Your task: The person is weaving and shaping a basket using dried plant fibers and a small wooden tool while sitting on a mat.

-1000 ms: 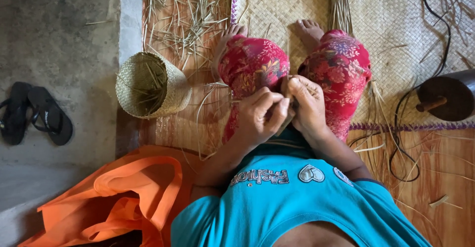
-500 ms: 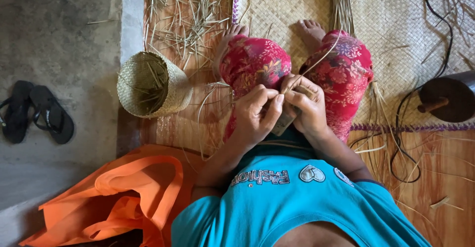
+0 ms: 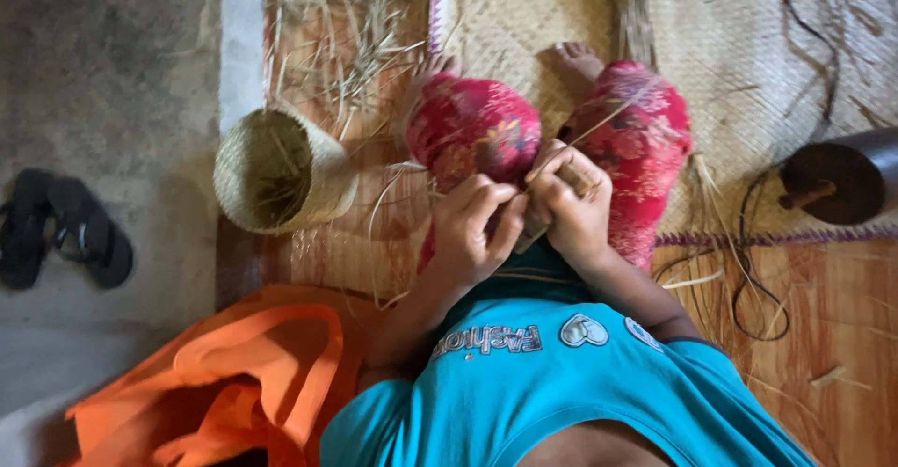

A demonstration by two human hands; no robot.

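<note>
Woven straw basket (image 3: 281, 172) on its side, loose straw inside

Home weaving spot, floor-level: woven mat (image 3: 748, 46) on wood planks, loose straw (image 3: 346, 27) just above a half-made basket (image 3: 276, 172), black sandals (image 3: 65, 228) left of basket on concrete.

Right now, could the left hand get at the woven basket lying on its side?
Probably yes: the woven basket lies to the left hand's own side with only loose straw between, though that hand is busy on a strand.
</note>
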